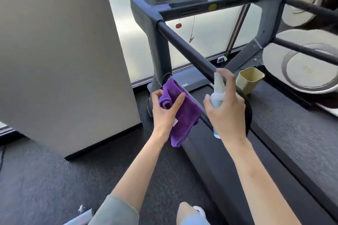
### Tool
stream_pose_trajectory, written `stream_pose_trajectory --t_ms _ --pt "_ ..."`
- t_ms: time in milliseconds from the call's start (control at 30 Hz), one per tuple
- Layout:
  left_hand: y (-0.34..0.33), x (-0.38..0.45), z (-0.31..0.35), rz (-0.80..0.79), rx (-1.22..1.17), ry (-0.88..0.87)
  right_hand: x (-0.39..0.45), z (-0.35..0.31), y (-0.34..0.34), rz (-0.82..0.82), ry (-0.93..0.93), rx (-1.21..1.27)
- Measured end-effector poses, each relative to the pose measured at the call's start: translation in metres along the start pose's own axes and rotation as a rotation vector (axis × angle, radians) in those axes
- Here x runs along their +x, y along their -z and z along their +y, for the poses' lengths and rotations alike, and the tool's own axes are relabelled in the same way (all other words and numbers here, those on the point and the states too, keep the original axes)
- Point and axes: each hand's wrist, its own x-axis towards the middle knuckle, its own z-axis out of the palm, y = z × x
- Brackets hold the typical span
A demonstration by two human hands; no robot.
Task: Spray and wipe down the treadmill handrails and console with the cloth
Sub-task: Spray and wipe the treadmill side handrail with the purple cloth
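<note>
My right hand (226,113) grips the spray bottle (217,95) with a finger on top, aimed at the handrail (184,45), while my left hand (164,109) bunches the purple cloth (182,117) just beside the handrail, ready to wipe.

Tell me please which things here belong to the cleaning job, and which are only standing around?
For the job: purple cloth in left hand; spray bottle in right hand; near handrail; console.

Just lying about: beige bin; red safety clip; grey pillar.

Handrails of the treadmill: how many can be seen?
2. The near handrail runs from the console down to the right hand. The far handrail leaves the console's other side and exits at the right edge.
</note>
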Motion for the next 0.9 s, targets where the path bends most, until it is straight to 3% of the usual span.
stream_pose_trajectory --t_ms 400,600,900 --pt "0.057 0.131 -0.001 -0.122 0.072 0.051 0.045 0.004 -0.115 0.135 -0.105 0.065" --pt "0.068 0.191 0.0 -0.175 0.102 0.07 0.059 0.003 -0.172 0.078 -0.344 0.185" --pt "0.084 0.261 -0.017 -0.367 0.241 0.119 0.059 0.011 -0.218 0.161 -0.573 -0.064"
